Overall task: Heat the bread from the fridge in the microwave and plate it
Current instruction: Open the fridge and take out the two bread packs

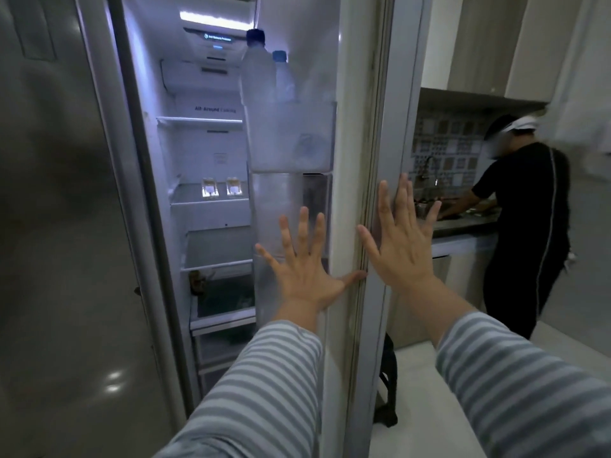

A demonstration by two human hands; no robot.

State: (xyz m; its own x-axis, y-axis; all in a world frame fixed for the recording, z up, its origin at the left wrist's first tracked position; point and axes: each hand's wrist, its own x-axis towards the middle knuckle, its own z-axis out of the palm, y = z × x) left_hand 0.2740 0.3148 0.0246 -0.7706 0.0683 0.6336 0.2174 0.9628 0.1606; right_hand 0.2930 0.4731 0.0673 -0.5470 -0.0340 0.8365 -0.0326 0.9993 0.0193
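The fridge's right door (pixel 358 127) stands open, its edge facing me, and the lit interior (pixel 205 153) shows white shelves. My left hand (pixel 305 269) is spread flat in front of the door's inner bins, thumb touching the door edge. My right hand (pixel 401 241) is spread flat against the door's outer side. Both hands hold nothing. Two small pale packets (pixel 221 186) sit on a middle shelf, and a brown item (pixel 198 280) lies at the left of a lower shelf; I cannot tell whether either is the bread. No microwave or plate is in view.
Two water bottles (pixel 261 67) stand in the top door bin (pixel 291 137). The closed left fridge door (pixel 56 193) fills the left. At the right a person in black (pixel 529 226) works at a counter with a sink (pixel 463 223). A dark stool (pixel 388 381) stands behind the door.
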